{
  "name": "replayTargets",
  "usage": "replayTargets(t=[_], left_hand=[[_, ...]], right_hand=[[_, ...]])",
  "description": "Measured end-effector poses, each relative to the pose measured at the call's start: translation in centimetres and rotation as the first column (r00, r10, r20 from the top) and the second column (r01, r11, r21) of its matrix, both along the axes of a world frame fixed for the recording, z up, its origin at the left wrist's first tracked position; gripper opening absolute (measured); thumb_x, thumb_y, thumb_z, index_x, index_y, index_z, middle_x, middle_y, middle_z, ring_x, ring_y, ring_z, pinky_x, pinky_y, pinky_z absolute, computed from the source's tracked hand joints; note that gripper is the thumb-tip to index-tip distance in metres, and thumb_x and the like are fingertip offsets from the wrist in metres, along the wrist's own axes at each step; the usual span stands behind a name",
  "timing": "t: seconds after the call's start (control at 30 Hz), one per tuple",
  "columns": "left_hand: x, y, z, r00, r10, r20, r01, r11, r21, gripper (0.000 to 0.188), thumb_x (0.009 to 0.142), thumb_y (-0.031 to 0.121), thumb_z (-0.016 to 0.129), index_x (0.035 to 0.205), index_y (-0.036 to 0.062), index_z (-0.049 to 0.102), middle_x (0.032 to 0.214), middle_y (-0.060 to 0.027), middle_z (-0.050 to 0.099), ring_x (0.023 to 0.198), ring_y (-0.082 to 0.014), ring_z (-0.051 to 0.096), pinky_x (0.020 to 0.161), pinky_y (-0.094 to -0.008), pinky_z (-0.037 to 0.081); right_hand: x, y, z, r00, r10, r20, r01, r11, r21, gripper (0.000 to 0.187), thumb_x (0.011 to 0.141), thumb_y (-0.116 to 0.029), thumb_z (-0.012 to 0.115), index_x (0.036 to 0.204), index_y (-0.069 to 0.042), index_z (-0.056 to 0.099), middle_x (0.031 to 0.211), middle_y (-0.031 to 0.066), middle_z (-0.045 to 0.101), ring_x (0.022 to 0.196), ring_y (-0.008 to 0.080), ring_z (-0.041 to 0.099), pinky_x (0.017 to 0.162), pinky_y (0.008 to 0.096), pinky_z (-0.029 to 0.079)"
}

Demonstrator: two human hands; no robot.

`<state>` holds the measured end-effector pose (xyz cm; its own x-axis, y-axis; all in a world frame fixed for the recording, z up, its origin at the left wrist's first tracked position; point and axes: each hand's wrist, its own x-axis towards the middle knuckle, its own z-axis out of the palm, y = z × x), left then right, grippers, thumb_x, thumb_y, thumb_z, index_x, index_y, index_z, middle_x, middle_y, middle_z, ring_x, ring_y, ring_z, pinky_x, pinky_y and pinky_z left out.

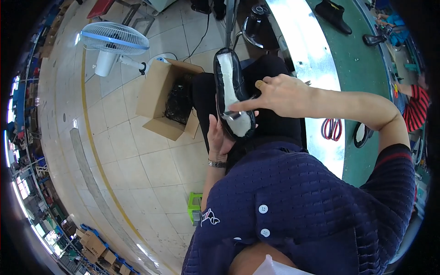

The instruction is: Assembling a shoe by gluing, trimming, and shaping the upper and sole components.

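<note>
A black shoe upper (pixel 238 75) lies bottom up above my lap, with a white insole showing inside its folded-in edge. My left hand (pixel 220 137) cups the near part from below, thumb on the left side and fingertips just showing on the right. Over the near part of the insole is my right hand (pixel 286 96), closed, with its index finger stretched across it. A shiny metal tool (pixel 232 116) sits at that fingertip, and a thin metal end pokes out behind the hand. Its kind is hard to make out, since the hand hides most of it.
A cardboard box (pixel 153 94) with a black plastic bag stands on the floor to the left, near a fan (pixel 114 41). At right runs a metal-edged bench with a green belt (pixel 366 78), black boots (pixel 333 16) and red-handled scissors (pixel 331 129). Another person's striped sleeve (pixel 416 107) shows beyond.
</note>
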<state>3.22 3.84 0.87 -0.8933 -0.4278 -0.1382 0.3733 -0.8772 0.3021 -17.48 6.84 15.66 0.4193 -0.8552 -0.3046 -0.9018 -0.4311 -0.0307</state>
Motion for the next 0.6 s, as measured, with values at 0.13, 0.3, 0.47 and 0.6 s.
replayTargets(t=[0.13, 0.3, 0.47, 0.6], left_hand=[[0.1, -0.1, -0.1, 0.993, -0.015, 0.121, -0.001, 0.991, 0.132, 0.078, 0.095, 0.064, 0.03, 0.149, 0.0087, 0.024, 0.147, -0.0183, 0.036, 0.132, -0.0397, 0.04, 0.103, -0.066, 0.033], [0.4, -0.4, -0.2, 0.998, -0.052, 0.035, 0.044, 0.981, 0.188, 0.062, 0.1, 0.052, 0.031, 0.151, 0.0185, 0.02, 0.147, -0.0157, 0.037, 0.128, -0.0343, 0.046, 0.102, -0.0597, 0.04], [-0.6, -0.1, 1.8, 0.956, 0.177, 0.236, -0.169, 0.984, -0.053, 0.059, 0.102, 0.039, 0.038, 0.153, 0.0235, 0.013, 0.147, -0.0125, 0.037, 0.129, -0.0262, 0.044, 0.106, -0.0423, 0.039], [-0.9, 0.3, 2.2, 0.898, 0.273, 0.346, -0.202, 0.953, -0.227, 0.058, 0.103, 0.032, 0.039, 0.153, 0.0213, 0.012, 0.144, -0.0118, 0.04, 0.126, -0.0226, 0.046, 0.106, -0.0344, 0.038]], right_hand=[[0.1, 1.0, -1.1, 0.991, 0.129, -0.044, -0.136, 0.931, -0.34, 0.057, 0.092, -0.013, 0.049, 0.137, -0.047, 0.042, 0.108, 0.015, 0.062, 0.106, 0.0266, 0.06, 0.08, 0.0339, 0.053], [0.0, -0.5, -0.4, 0.991, 0.092, 0.099, -0.096, 0.995, 0.034, 0.053, 0.091, -0.017, 0.052, 0.137, -0.043, 0.045, 0.097, 0.0113, 0.063, 0.092, 0.0247, 0.064, 0.073, 0.034, 0.054], [-0.8, -1.1, -1.2, 0.948, -0.121, 0.294, 0.009, 0.934, 0.357, 0.059, 0.093, -0.022, 0.057, 0.145, -0.038, 0.034, 0.066, 0.0114, 0.062, 0.061, 0.0267, 0.065, 0.057, 0.037, 0.053], [1.5, -1.7, 3.3, 0.988, -0.104, 0.118, 0.058, 0.939, 0.34, 0.061, 0.093, -0.022, 0.057, 0.147, -0.034, 0.032, 0.066, 0.0099, 0.063, 0.053, 0.0256, 0.063, 0.049, 0.0361, 0.051]])
